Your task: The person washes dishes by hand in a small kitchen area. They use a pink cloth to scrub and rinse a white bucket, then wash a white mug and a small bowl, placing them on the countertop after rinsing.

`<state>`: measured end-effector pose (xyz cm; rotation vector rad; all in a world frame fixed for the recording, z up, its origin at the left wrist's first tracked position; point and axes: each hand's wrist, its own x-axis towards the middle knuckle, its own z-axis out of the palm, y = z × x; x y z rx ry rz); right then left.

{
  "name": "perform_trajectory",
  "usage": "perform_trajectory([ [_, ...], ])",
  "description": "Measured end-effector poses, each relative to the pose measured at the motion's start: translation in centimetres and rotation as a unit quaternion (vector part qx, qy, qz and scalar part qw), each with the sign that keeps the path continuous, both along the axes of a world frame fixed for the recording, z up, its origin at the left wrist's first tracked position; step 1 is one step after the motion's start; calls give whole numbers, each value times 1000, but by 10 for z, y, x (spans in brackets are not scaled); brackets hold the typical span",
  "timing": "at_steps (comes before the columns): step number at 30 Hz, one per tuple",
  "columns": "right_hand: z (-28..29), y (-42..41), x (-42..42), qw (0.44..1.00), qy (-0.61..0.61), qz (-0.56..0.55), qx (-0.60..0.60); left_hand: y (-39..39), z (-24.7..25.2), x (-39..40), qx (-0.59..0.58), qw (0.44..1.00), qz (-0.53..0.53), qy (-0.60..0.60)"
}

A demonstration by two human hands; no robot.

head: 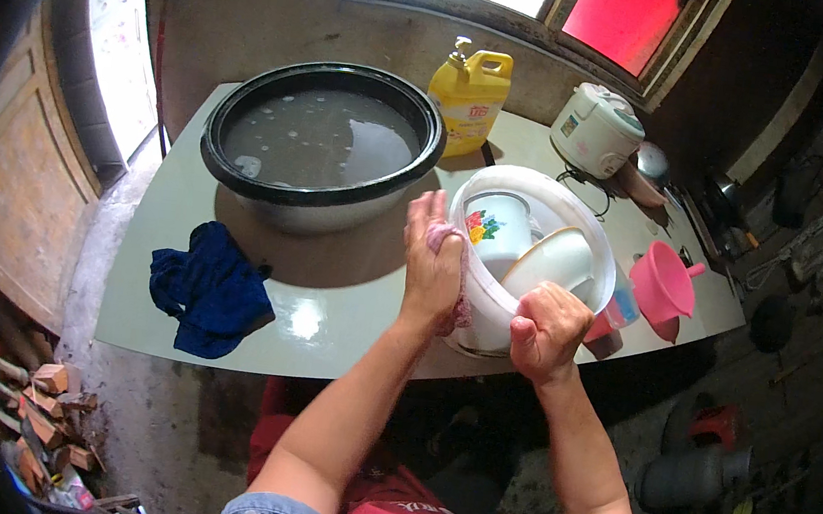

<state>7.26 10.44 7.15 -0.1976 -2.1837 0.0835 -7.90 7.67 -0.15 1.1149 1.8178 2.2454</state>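
A white plastic bucket (pixel 480 317) stands near the table's front edge. Inside it are a white enamel mug (pixel 499 228) with a flower print and a pale bowl (pixel 552 260) lying tilted. My left hand (pixel 434 267) presses a pink cloth (pixel 462 292) against the bucket's outer left wall, with the fingers pointing up. At the front right, my right hand (pixel 551 328) is closed over the bucket's rim. Left of the bucket stands a large basin (pixel 316 198) with a black rim, filled with cloudy water. A dark blue cloth (pixel 215 297) lies crumpled at the table's left.
Behind the bucket are a yellow pump jug (pixel 469 105) and a white rice cooker (pixel 599 132) with its cord. A pink plastic ladle (pixel 663 283) and a clear plastic cup (pixel 621 305) stand at the right. Firewood pieces (pixel 50 407) lie on the floor at left.
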Motion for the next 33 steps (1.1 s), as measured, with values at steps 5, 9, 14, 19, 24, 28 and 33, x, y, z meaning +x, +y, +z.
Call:
perform_trajectory([
  [5,-2,-2,-5,1000,17,-2,9,-6,20,-62,-27,962,-270,-21],
  [9,-5,1,-4,999,22,-24,12,-12,19,-33,-5,982,-174,-73],
  [14,-5,0,-6,999,31,-33,22,-34,-6,50,42,999,-21,-13],
  [19,-2,4,-1,999,29,1,14,-43,-9,77,35,999,-12,-35],
  [24,-2,20,14,997,13,72,15,-75,-7,38,228,888,-107,-384],
  [28,1,45,22,996,17,55,69,-103,14,-14,317,860,-72,-394],
  [33,5,32,4,994,15,-26,104,-101,36,-14,280,910,-52,-302],
])
